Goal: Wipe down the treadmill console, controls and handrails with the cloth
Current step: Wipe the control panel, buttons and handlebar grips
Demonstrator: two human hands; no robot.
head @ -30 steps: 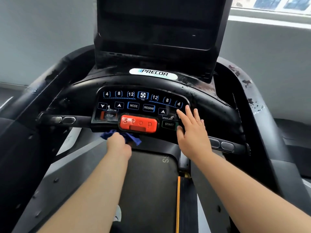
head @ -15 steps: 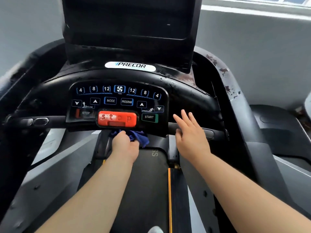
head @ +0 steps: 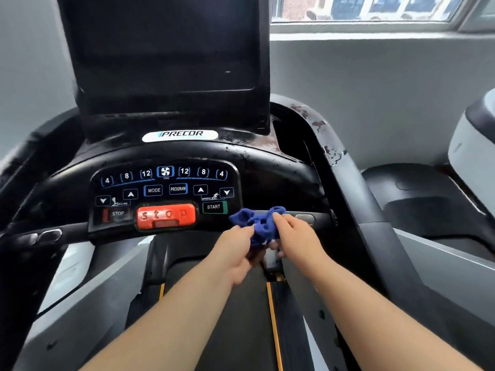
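A crumpled blue cloth (head: 258, 222) is bunched between my two hands, just below and right of the control panel (head: 166, 191). My left hand (head: 235, 250) grips its lower left side and my right hand (head: 292, 234) grips its right side. The cloth sits in front of the right front handrail (head: 308, 218) with its silver sensor pads. The black console (head: 267, 167) is speckled with water drops. A red stop bar (head: 166, 215) lies at the panel's bottom centre. The left handrail (head: 45, 235) runs out at the left.
A dark screen (head: 166, 57) stands upright above the console. The right side arm (head: 334, 162) shows peeling, rusty patches. The treadmill belt (head: 235, 317) with orange edge lines lies under my arms. Another machine (head: 474, 145) stands at the right, under a window.
My left hand carried the cloth right from under the stop bar. My right hand left the right handrail and now grips the cloth too. The view shifted left.
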